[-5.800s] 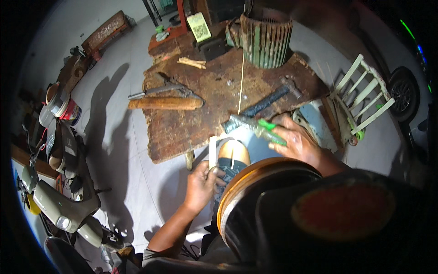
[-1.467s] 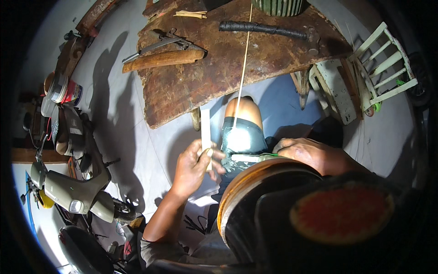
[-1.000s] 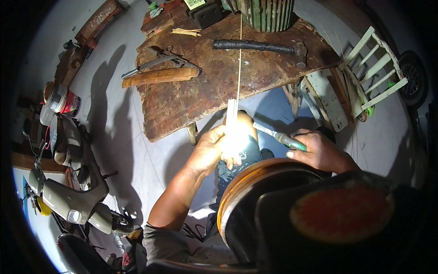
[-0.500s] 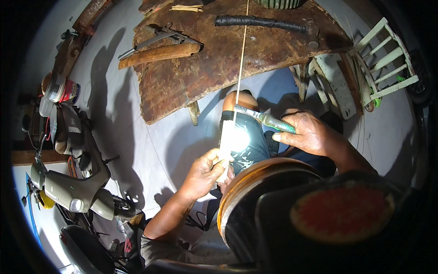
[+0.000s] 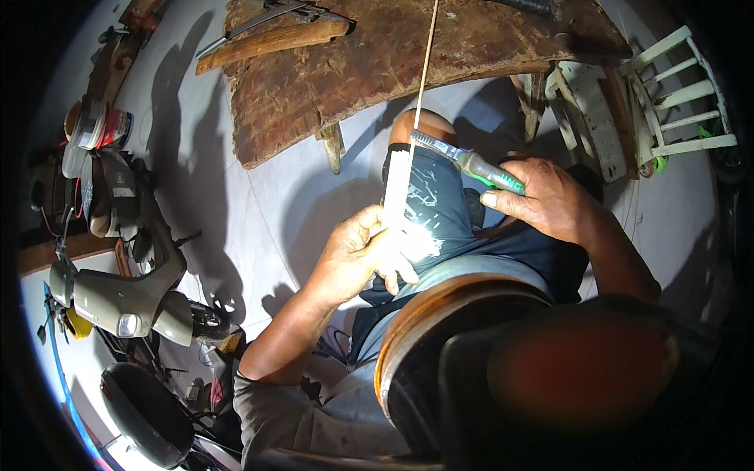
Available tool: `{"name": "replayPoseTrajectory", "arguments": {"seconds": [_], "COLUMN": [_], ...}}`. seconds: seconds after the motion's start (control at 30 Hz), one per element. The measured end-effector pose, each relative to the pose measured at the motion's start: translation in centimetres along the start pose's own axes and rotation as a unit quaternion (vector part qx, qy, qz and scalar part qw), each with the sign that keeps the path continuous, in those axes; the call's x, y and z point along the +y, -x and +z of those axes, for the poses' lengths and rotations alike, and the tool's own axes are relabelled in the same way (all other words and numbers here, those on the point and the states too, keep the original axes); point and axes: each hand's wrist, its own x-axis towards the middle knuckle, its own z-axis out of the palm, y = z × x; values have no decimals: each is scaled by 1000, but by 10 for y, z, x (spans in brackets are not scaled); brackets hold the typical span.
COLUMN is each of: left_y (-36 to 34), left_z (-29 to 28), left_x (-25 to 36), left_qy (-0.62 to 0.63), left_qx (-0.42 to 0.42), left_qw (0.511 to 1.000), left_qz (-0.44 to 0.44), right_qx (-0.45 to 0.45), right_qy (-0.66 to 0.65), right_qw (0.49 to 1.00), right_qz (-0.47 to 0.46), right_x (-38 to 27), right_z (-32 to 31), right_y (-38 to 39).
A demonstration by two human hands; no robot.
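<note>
The left hand grips pale strips, the right hand a cutter; a red-and-white bucket's contents are unclear

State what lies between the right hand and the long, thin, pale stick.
In the head view, a slim grey and green tool spans from the right hand to the stick.

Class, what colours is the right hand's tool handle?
The handle is grey and green; see the head view.

Pale strip — grey-green tool — mottled brown table
</note>
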Motion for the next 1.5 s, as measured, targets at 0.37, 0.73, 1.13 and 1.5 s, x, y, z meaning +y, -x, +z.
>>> {"name": "replayPoseTrajectory", "arguments": {"seconds": [0.37,0.73,1.13,1.5], "left_y": [0,3,1,-1], "left_z": [-3,-2,-10,-7], "left_x": [-5,-11,-5,-6], "left_qy": [-14,-38,-13,32], "left_qx": [1,-1,-19,-16], "left_qw": [1000,998,1000,999], "left_qz": [11,46,19,20], "right_qx": [-20,-49,-65,-55], "right_qy": [-36,-34,-34,-83], "right_qw": [999,997,996,994], "right_qz": [23,-38,-56,-36], "right_x": [-1,-14,-11,-2], "right_z": [1,11,12,24], "right_y": [1,-12,-16,-21]}}
